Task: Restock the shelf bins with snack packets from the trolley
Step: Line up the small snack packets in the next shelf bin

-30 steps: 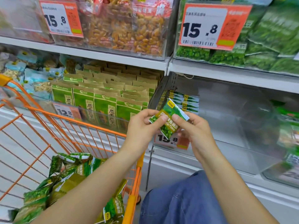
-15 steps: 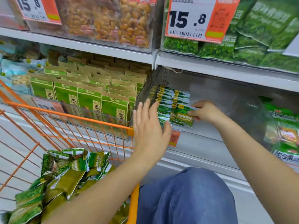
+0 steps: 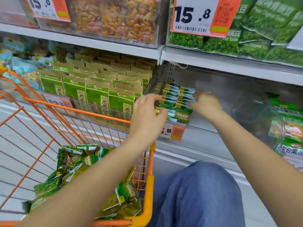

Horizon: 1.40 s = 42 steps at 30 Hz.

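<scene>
Both hands reach into the clear shelf bin (image 3: 213, 102) at its left end, where green garlic-flavour pea packets (image 3: 177, 102) stand in a tidy stack against the bin's left wall. The left hand (image 3: 147, 115) presses its fingertips on the stack's left edge, its grip pinching the corner of a front packet, while the right hand (image 3: 205, 104) touches the stack's right edge with fingers curled; whether its grip clasps a packet I cannot tell. More green packets (image 3: 73, 169) lie heaped in the orange trolley (image 3: 147, 185) at lower left, below the left forearm.
</scene>
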Each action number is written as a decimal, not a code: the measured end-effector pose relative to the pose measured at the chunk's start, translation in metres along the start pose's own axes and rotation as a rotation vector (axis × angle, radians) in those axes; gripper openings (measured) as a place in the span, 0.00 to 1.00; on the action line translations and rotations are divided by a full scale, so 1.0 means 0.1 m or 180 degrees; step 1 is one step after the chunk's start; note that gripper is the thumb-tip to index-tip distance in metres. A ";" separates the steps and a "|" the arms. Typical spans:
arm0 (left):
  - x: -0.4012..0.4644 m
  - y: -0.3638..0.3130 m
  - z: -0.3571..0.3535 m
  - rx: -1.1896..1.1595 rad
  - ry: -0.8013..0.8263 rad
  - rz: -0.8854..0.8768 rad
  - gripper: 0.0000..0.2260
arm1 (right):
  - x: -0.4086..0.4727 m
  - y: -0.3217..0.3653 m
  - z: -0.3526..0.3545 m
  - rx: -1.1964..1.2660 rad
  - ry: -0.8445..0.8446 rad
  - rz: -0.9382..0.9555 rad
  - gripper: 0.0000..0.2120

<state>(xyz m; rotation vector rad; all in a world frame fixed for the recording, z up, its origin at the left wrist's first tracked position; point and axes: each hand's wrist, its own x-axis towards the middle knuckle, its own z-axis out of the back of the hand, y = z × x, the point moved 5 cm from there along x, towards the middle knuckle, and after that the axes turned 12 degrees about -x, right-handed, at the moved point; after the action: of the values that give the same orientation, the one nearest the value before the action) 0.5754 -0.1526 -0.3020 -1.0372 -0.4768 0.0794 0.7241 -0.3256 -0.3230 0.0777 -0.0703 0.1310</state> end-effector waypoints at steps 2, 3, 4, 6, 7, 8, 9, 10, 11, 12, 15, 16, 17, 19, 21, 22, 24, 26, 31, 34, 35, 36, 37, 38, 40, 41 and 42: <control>0.05 -0.01 0.26 -0.0110 0.0134 -0.0025 0.11 | -0.19 0.12 0.23 0.0127 -0.0462 0.0198 0.17; 0.05 0.02 0.37 -0.0278 0.0329 -0.0020 0.08 | -0.34 0.23 0.32 0.0252 -0.0656 0.0407 0.13; 0.03 0.07 0.48 -0.0422 0.0573 -0.0016 0.06 | -0.51 0.35 0.38 0.0435 -0.0762 0.0627 0.10; -0.07 0.28 0.65 -0.0293 0.1073 0.0126 0.07 | -0.90 0.63 0.38 0.0842 -0.0757 0.1130 0.07; -0.12 0.44 0.70 0.0086 0.1358 0.0218 0.06 | -1.08 0.78 0.32 0.0966 -0.0736 0.1417 0.08; -0.18 0.62 0.72 0.0620 0.1709 0.0261 0.06 | -1.24 0.93 0.22 0.0982 -0.0681 0.1685 0.09; -0.25 0.80 0.70 0.1182 0.2115 0.0278 0.06 | -1.37 1.08 0.09 0.0909 -0.0613 0.1928 0.10; -0.33 0.98 0.67 0.1690 0.2514 0.0282 0.08 | -1.47 1.20 -0.03 0.0799 -0.0599 0.2143 0.11; -0.41 1.13 0.63 0.2136 0.2834 0.0282 0.10 | -1.53 1.28 -0.13 0.0728 -0.0660 0.2311 0.12; -0.48 1.26 0.60 0.2514 0.3061 0.0246 0.13 | -1.58 1.32 -0.21 0.0764 -0.0710 0.2384 0.13; -0.55 1.45 0.51 0.3553 0.3207 -0.0110 0.17 | -1.57 1.27 -0.27 0.1151 -0.0774 0.2308 0.15; -0.54 1.46 0.49 0.3857 0.3116 -0.0268 0.19 | -1.57 1.25 -0.27 0.1186 -0.0811 0.2301 0.15; -0.53 1.47 0.48 0.4092 0.2989 -0.0407 0.21 | -1.57 1.24 -0.26 0.1192 -0.0828 0.2307 0.15; -0.50 1.50 0.46 0.4348 0.2725 -0.0552 0.22 | -1.56 1.25 -0.26 0.1229 -0.0776 0.2275 0.15; -0.50 1.60 0.47 0.4328 0.2542 -0.0428 0.19 | -1.55 1.25 -0.27 0.1287 -0.0766 0.2241 0.16; -0.50 1.66 0.50 0.4260 0.2515 -0.0269 0.16 | -1.55 1.25 -0.28 0.1292 -0.0763 0.2236 0.16; -0.50 1.74 0.55 0.4125 0.2566 0.0006 0.12 | -1.54 1.24 -0.28 0.1325 -0.0742 0.2229 0.16; -0.46 1.69 0.58 0.3948 0.2622 0.0060 0.11 | -1.56 1.24 -0.27 0.1365 -0.0743 0.2253 0.16; -0.24 1.14 0.88 0.2173 0.2658 0.0430 0.08 | -1.59 1.21 -0.25 0.1617 -0.0678 0.2183 0.15; -0.24 0.74 1.07 0.0693 0.2744 0.0840 0.10 | -1.59 1.23 -0.24 0.1564 -0.0157 0.2167 0.28; -0.24 0.61 1.10 0.0372 0.2715 0.0866 0.10 | -1.59 1.25 -0.23 0.1499 0.0080 0.2174 0.32; -0.23 0.50 1.10 0.0090 0.2672 0.0834 0.09 | -1.58 1.28 -0.19 0.1550 0.0253 0.2199 0.34; -0.21 0.38 1.08 -0.0191 0.2615 0.0768 0.08 | -1.57 1.30 -0.14 0.1719 0.0318 0.2235 0.31; -0.19 0.28 1.05 -0.0438 0.2517 0.0695 0.07 | -1.56 1.32 -0.07 0.1906 0.0244 0.2284 0.24; -0.12 0.12 0.97 -0.0659 0.2172 0.0401 0.09 | -1.54 1.31 0.09 0.1986 -0.0087 0.2234 0.09; -0.08 0.07 0.92 -0.0702 0.1963 0.0237 0.10 | -1.52 1.27 0.14 0.1897 -0.0235 0.2160 0.08; -0.05 0.04 0.85 -0.0721 0.1758 0.0099 0.11 | -1.49 1.22 0.19 0.1801 -0.0325 0.2083 0.09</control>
<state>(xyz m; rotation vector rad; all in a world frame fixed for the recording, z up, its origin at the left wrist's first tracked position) 0.5357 -0.0832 -0.2719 -1.2321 0.0351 -0.2348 0.5592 -0.2261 -0.3066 0.6281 -0.1579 0.8006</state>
